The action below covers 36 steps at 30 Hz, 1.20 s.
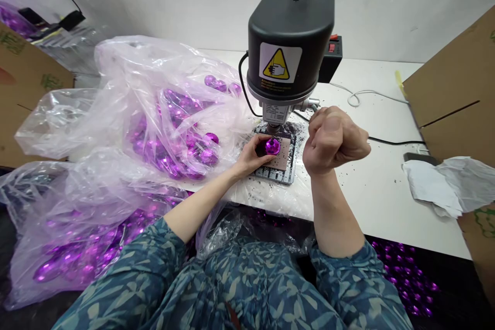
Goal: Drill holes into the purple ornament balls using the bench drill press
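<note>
My left hand [253, 155] grips a shiny purple ball [273, 146] between thumb and fingers, under the chuck of a black bench drill press [290, 46]. The ball rests on a brown pad [283, 154] lying on the slotted metal base [288, 178]. The drill bit reaches down to the ball's top; how deep it goes I cannot tell. To the right of the press, my right hand [334, 139] is raised in a fist at the end of the feed lever [314, 105]. Its fingers hide most of the lever.
Clear plastic bags [143, 67] of purple balls spread over the left of the white table [367, 185]. Dark shavings lie around the base. Cardboard boxes [456, 87] stand at both sides. White crumpled sheets [433, 185] lie at right, and more purple balls [410, 273] sit below the table edge.
</note>
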{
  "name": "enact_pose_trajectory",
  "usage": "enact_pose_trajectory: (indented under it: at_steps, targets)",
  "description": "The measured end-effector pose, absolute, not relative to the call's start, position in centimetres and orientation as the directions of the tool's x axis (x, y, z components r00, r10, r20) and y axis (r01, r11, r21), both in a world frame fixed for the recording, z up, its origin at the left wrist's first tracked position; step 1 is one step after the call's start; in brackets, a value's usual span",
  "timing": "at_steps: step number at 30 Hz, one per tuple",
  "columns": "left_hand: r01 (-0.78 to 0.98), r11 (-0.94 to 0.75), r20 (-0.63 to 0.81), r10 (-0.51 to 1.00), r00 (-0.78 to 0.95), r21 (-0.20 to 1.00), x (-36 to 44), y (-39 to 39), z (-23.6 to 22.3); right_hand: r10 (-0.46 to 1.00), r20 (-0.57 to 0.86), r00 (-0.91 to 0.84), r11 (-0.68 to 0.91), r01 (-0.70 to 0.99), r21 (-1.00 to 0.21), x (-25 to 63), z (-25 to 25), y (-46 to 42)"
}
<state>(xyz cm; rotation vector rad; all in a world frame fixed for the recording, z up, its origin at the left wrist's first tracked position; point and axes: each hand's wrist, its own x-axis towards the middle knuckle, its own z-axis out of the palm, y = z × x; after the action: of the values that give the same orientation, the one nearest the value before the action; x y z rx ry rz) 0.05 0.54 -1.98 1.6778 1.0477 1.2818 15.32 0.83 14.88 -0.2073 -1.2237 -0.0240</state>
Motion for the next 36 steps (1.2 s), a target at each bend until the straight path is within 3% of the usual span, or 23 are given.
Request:
enact_pose_trajectory:
  at_steps: [6, 11, 22, 25, 26, 27, 31, 33, 36]
  targets:
    - [0.154, -0.365, 0.344, 0.927, 0.147, 0.918, 0.1, 0.5, -1.9, 0.002, 0.955, 0.297, 0.992, 0.122, -0.040, 15.7, 14.2, 1.1]
    - [0.162, -0.374, 0.351, 0.924, 0.154, 0.913, 0.1, 0.4, -1.7, 0.018, 0.960, 0.279, 0.983, 0.171, -0.068, 16.0, 13.4, 1.2]
    - [0.153, -0.347, 0.326, 0.934, 0.146, 0.925, 0.3, 0.2, -1.5, -0.089, 0.964, 0.251, 0.978, 0.204, 0.037, 15.9, 12.6, 1.4]
    - [0.172, -0.351, 0.334, 0.935, 0.119, 0.920, 0.6, 0.2, -1.3, 0.051, 0.952, 0.303, 0.970, 0.211, -0.119, 15.7, 14.6, 1.1]
    - [0.196, -0.345, 0.333, 0.939, 0.091, 0.918, 0.8, 0.1, -1.2, 0.182, 0.921, 0.343, 0.948, 0.188, -0.257, 15.6, 15.5, 1.0]
    - [0.231, -0.334, 0.332, 0.942, 0.052, 0.914, 0.9, -0.2, -1.0, 0.230, 0.902, 0.366, 0.936, 0.171, -0.308, 15.5, 16.5, 1.0]
    - [0.412, -0.348, 0.412, 0.908, -0.076, 0.842, 1.2, -3.7, -0.8, 0.323, 0.866, 0.381, 0.905, 0.143, -0.400, 15.0, 19.4, 0.9]
    - [0.418, -0.487, 0.514, 0.856, 0.055, 0.767, 1.1, -7.0, -1.2, 0.361, 0.846, 0.392, 0.866, 0.194, -0.460, 14.8, 19.8, 0.8]
    - [0.295, -0.724, 0.563, 0.677, 0.473, 0.623, 1.1, -12.2, -2.5, 0.414, 0.823, 0.388, 0.810, 0.256, -0.527, 14.7, 19.5, 0.5]
